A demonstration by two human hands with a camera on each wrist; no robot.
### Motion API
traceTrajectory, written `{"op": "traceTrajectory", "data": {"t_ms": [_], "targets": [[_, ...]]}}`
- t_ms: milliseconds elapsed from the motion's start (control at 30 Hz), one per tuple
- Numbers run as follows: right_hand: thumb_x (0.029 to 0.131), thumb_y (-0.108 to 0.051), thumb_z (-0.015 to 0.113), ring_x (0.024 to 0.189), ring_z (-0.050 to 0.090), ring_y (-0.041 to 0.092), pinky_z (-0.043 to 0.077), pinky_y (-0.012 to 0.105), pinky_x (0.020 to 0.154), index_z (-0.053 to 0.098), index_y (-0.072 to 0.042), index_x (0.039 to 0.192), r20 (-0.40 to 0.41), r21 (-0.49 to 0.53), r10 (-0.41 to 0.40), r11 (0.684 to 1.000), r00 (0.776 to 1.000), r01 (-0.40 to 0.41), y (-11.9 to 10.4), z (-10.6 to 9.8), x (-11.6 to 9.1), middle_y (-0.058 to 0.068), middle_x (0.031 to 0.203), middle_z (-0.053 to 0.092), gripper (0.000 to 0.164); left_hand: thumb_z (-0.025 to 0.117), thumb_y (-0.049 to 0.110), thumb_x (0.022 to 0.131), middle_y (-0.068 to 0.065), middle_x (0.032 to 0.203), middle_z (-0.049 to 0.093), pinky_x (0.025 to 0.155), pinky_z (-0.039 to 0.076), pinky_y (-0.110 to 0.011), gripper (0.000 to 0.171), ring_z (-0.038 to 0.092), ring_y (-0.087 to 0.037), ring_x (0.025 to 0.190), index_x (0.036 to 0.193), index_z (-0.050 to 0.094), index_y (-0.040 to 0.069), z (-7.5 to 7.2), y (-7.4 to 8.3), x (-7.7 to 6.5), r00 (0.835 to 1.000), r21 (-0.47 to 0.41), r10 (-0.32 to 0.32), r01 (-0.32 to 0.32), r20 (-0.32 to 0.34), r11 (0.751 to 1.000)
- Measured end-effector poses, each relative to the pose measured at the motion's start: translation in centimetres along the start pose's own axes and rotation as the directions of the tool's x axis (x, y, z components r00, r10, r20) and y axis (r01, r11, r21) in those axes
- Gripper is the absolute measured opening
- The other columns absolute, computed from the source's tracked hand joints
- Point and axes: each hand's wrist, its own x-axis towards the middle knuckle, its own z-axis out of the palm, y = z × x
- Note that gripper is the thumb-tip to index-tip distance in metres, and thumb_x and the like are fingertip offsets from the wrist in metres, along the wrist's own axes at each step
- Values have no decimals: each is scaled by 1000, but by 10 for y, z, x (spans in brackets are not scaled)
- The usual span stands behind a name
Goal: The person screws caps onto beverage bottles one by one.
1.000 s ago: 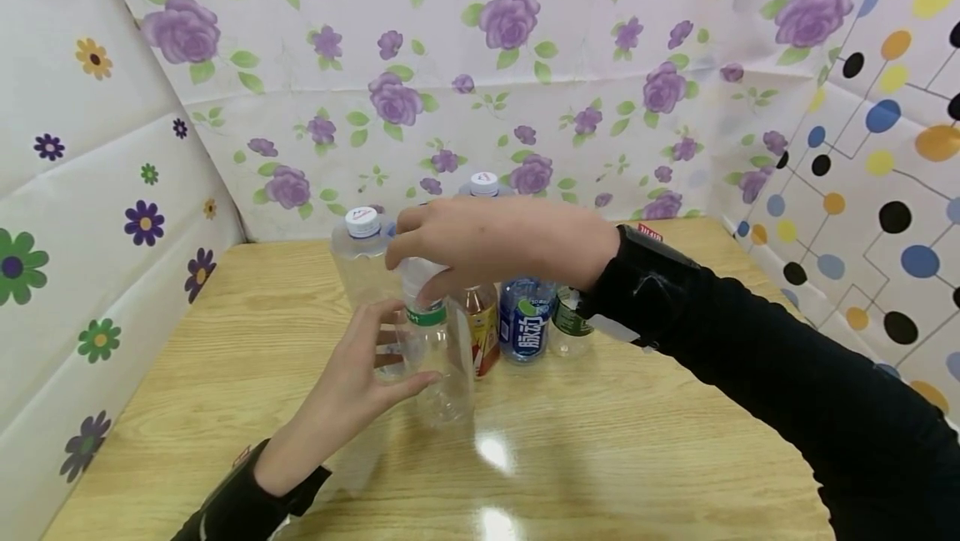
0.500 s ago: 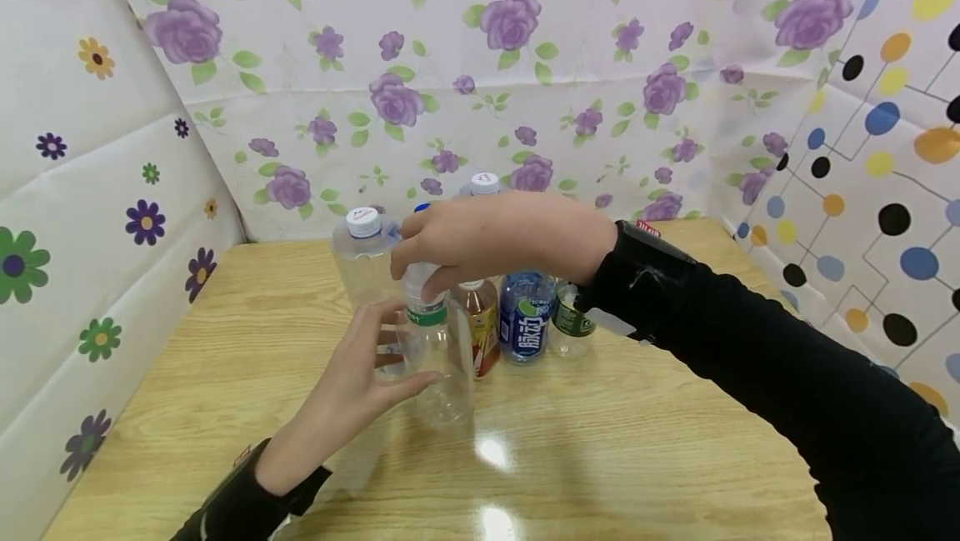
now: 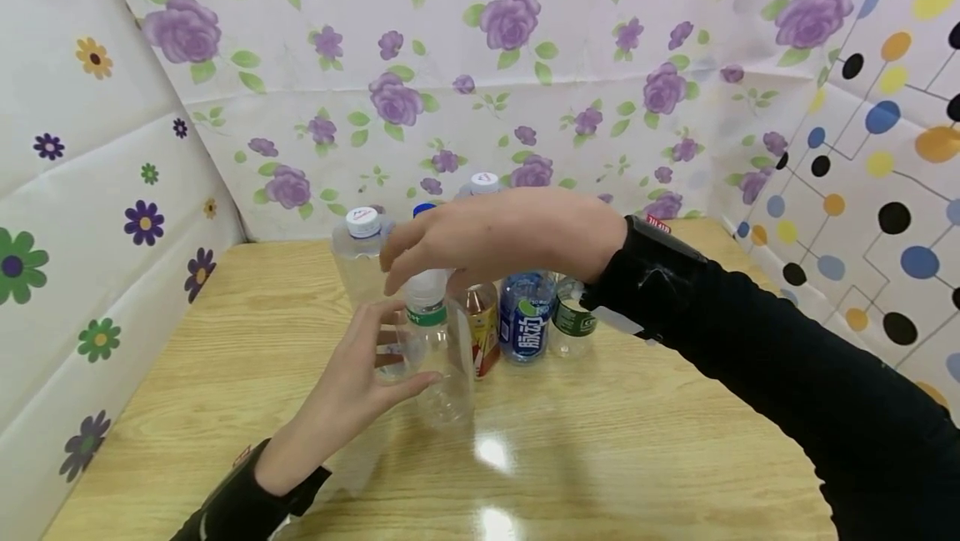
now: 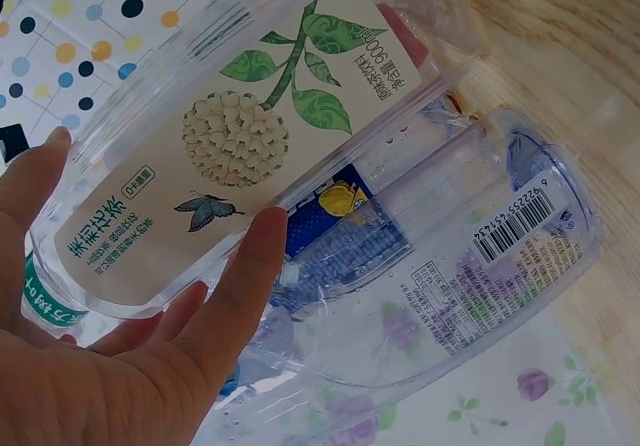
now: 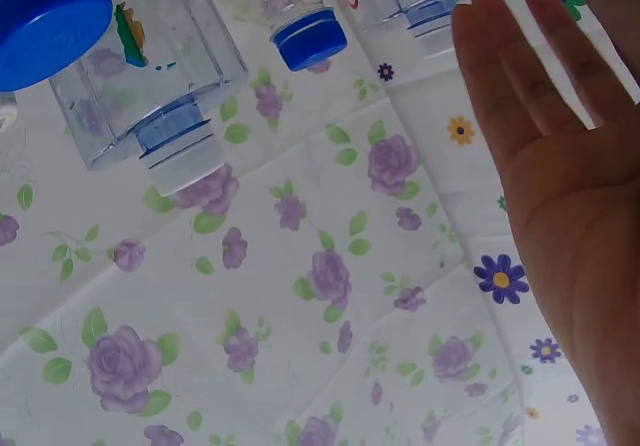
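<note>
An upright clear plastic bottle (image 3: 442, 366) with a green neck band and a translucent white cap (image 3: 427, 284) stands on the wooden table. My left hand (image 3: 363, 366) grips it round its upper body, thumb on the near side and fingers on the far left side. The left wrist view shows the bottle's flower label (image 4: 240, 136) facing the camera, with the thumb and a finger either side. Just above the cap, my right hand (image 3: 498, 232) hovers palm down, its fingers loosely extended. The right wrist view shows this hand (image 5: 560, 166) with straight fingers and nothing held.
Behind stand a large clear bottle (image 3: 363, 253) with a white cap, a red-and-yellow labelled bottle (image 3: 483, 333), a blue-labelled bottle (image 3: 525, 324) and a green-labelled bottle (image 3: 573, 320). Another white cap (image 3: 484, 183) and a blue cap (image 3: 423, 208) show farther back. Patterned sheets surround the table.
My right hand has let go of the bottle's cap; its fingers have spread and lifted slightly, showing more of the cap. The left hand and its bottle have stayed put.
</note>
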Motion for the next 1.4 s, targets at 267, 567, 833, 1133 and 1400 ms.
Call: {"op": "traceTrajectory", "data": {"t_ms": [267,567,833,1133,1400], "targets": [[97,-9,70,131,52,16,50,23,102,60,-19,142,-22,-10,-23,1000,999,22,3,5,4,0,142,55,47,89,9,78,-12,131,46,87,62,-37,85,61,-31,112,145,38,9,1,0,0,1000,-5,3,-3,-4,1000],[103,-29,60,103,56,17,53,23,90,57,-14,145,-45,-105,-17,994,999,13,3,7,7,5,125,58,44,89,7,78,-12,130,46,82,63,-42,81,61,-30,108,142,40,7,-1,2,1,1000,-26,1,-1,-7,1000],[102,-25,62,117,57,20,52,23,97,56,-13,146,-65,-63,-28,998,998,24,1,8,3,7,133,59,45,90,5,77,-13,129,46,75,63,-34,81,62,-31,106,139,38,6,2,2,1,1000,-19,3,-3,-14,1000],[101,-10,63,136,51,23,47,28,109,56,-11,146,-69,-42,-70,997,995,67,3,12,0,7,145,58,45,88,13,81,-16,130,55,76,61,-29,80,63,-31,107,140,36,5,5,3,-1,999,-1,-37,37,16,999],[99,-11,67,133,54,24,48,30,110,60,-8,141,-173,-84,-81,994,982,67,2,22,1,5,142,61,43,87,9,82,-16,133,55,73,61,-29,77,63,-27,106,138,36,5,3,1,-2,1000,14,20,-20,-2,1000]]}}
